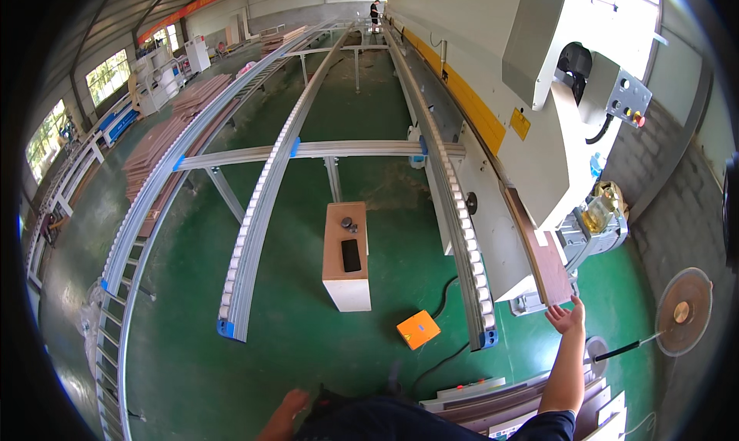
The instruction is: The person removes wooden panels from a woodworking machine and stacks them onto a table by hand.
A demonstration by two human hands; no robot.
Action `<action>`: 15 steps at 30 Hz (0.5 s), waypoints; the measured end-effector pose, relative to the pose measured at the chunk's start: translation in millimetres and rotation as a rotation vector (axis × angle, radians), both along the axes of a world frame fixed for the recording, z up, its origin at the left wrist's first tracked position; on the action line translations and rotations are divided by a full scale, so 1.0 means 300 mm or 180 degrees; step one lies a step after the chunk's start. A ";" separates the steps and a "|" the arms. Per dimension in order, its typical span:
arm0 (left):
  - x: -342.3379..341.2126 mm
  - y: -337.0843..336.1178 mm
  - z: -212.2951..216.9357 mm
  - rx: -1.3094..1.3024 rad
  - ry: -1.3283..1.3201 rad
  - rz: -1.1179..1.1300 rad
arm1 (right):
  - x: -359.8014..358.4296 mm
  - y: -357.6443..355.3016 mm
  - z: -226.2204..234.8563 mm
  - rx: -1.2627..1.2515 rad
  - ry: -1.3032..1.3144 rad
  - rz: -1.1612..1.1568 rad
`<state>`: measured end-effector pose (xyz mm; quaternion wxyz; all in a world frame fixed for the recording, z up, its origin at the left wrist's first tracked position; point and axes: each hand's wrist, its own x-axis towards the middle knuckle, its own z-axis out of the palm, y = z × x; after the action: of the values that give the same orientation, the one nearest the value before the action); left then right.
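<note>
A long brown board (543, 265) sticks out of the near end of the large white machine (493, 63). My right hand (566, 316) is stretched out at the board's near end, palm turned up and fingers spread. Its fingertips are at or just below that end; whether they touch cannot be made out. Low in the view, my left hand (292, 402) hangs beside my body, away from the board. Its fingers are too small and blurred to read, and nothing shows in it.
Roller rails (265, 187) run along the left of the machine. Between them stands a small cabinet (332, 264) with a phone (351, 255) on it. An orange box (419, 329) and cables lie on the floor. A pedestal fan (683, 311) stands right; stacked boards (508, 410) lie near me. Far off stands a person (375, 13).
</note>
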<state>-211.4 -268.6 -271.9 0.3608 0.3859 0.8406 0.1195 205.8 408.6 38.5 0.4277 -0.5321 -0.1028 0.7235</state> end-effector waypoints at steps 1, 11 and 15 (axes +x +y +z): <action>0.005 -0.004 -0.003 -0.0097 -0.0018 -0.0183 | 0.002 -0.003 0.007 -0.0052 -0.0121 0.0048; 0.047 0.107 0.099 0.0280 -0.0870 0.0956 | 0.305 0.013 -0.092 -0.0070 -0.0208 -0.0476; 0.052 0.139 0.114 0.0551 -0.0924 0.1491 | 0.328 -0.122 0.049 0.0124 -0.0280 -0.0576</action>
<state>-195.8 -227.0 -237.7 0.4056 0.1895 0.8331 0.3248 304.1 371.9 53.2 0.4966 -0.5619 -0.0871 0.6558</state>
